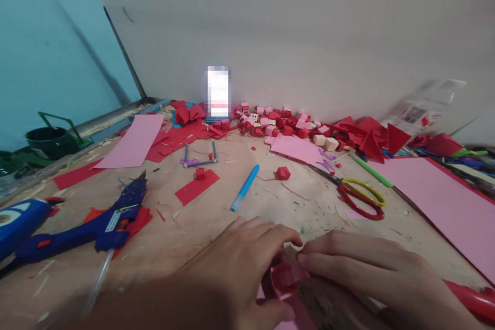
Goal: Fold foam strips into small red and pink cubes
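Observation:
At the table's near edge both my hands close round a small red and pink folded paper piece (pixel 285 278). My left hand (pixel 235 268) pinches it from the left with fingertips curled over its top. My right hand (pixel 371 273) presses on it from the right with fingers held together. Much of the piece is hidden under my fingers. A blue glue gun (pixel 104 221) lies to the left of my hands. A blue pen (pixel 244 187) and a small red paper cube (pixel 283 172) lie just beyond them.
Scissors with red and yellow handles (pixel 358 197) lie right of centre. Pink sheets (pixel 441 201) (pixel 133 140) flank the work area. Several red and pink paper cubes (pixel 270 121) and red scraps line the wall. A dark green bucket (pixel 50 139) stands at far left.

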